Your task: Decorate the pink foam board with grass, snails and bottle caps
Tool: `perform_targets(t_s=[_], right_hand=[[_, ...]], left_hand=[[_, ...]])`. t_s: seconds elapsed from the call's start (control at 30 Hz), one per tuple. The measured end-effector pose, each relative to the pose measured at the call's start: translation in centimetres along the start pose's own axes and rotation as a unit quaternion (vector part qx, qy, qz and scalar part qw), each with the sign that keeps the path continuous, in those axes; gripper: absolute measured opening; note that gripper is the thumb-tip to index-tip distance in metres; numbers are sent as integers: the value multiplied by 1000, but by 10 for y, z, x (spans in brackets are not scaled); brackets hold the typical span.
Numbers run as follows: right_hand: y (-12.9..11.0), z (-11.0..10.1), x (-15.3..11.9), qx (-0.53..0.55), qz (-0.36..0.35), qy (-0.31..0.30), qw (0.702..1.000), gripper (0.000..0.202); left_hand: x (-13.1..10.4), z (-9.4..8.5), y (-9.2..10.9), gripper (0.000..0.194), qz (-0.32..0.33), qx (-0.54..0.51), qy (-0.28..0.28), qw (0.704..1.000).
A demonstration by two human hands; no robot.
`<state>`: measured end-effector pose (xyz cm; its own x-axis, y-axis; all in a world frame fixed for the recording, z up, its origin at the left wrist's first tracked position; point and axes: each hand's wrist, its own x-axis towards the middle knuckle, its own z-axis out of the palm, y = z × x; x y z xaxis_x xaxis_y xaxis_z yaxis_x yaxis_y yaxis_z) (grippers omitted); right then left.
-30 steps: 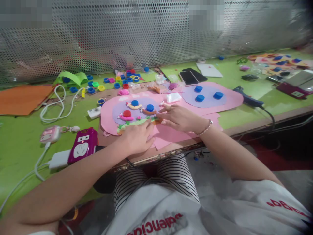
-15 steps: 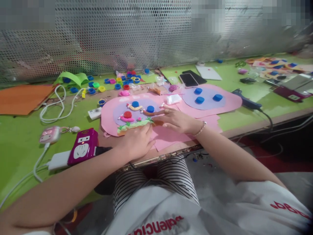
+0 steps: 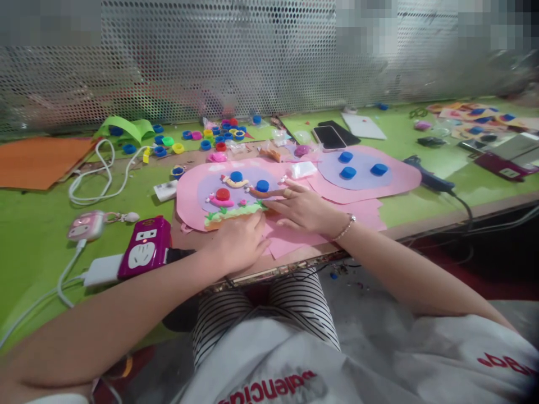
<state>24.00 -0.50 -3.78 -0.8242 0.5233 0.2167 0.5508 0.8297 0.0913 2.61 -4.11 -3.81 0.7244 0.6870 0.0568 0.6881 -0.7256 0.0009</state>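
From here I see a phone (image 3: pixel 329 137) on the desk (image 3: pixel 37 292), a purple power socket (image 3: pixel 145 248) and an orange sheet (image 3: pixel 37 163).

White short-sleeved shirt (image 3: pixel 269 359) with red lettering (image 3: pixel 273 388) across the front and on one sleeve, black-and-white striped bottoms (image 3: pixel 307 303), beaded bracelet (image 3: pixel 348 227) on the right wrist, ring (image 3: pixel 288 192) on a right-hand finger

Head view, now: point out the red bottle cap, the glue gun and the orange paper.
Red bottle cap (image 3: pixel 223 194): head view, its top.
Glue gun (image 3: pixel 433 179): head view, its body.
Orange paper (image 3: pixel 42 163): head view, middle of the sheet.
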Motion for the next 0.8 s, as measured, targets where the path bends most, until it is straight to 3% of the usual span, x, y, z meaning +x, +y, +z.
perform_targets(t_s=[0.4, 0.57, 0.8], right_hand=[[5, 1, 0, -10, 11, 33, 999, 69], [3, 3, 1, -11, -31, 10, 999, 64], [2, 4, 3, -24, -16, 1, 1000, 57]], left_hand=[[0, 1, 0, 49, 6, 1, 1, 1000], [0, 0, 0, 52, -1, -10, -10, 1000], [0, 1, 0, 51, 11, 4, -1, 1000]])
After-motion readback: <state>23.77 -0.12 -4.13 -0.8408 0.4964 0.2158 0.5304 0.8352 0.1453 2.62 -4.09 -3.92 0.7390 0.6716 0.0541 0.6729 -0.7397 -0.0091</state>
